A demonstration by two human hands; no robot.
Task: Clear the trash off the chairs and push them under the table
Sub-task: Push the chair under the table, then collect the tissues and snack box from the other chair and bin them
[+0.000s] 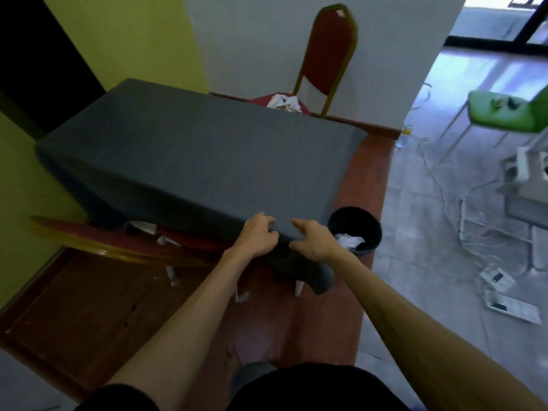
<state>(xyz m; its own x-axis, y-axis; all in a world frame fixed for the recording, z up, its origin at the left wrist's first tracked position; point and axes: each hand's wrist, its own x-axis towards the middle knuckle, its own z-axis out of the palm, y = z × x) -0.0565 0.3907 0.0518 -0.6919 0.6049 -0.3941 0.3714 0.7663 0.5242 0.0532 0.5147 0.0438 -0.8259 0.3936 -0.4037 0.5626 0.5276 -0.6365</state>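
Both arms outstretched; left hand (257, 236) grip pinching tablecloth (189, 161) edge, right hand (311, 239) half-curled, empty.

Ahead of you: surface (189, 149). Far chair (323, 54) at 12 o'clock behind it, trash (285, 102) on seat. Near chair (118, 241) at 10 o'clock, bin (355, 229) at 1 o'clock.

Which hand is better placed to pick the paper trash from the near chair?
Probably the left hand: the near chair and its paper trash lie to its left. The right hand is nearer the black bin.
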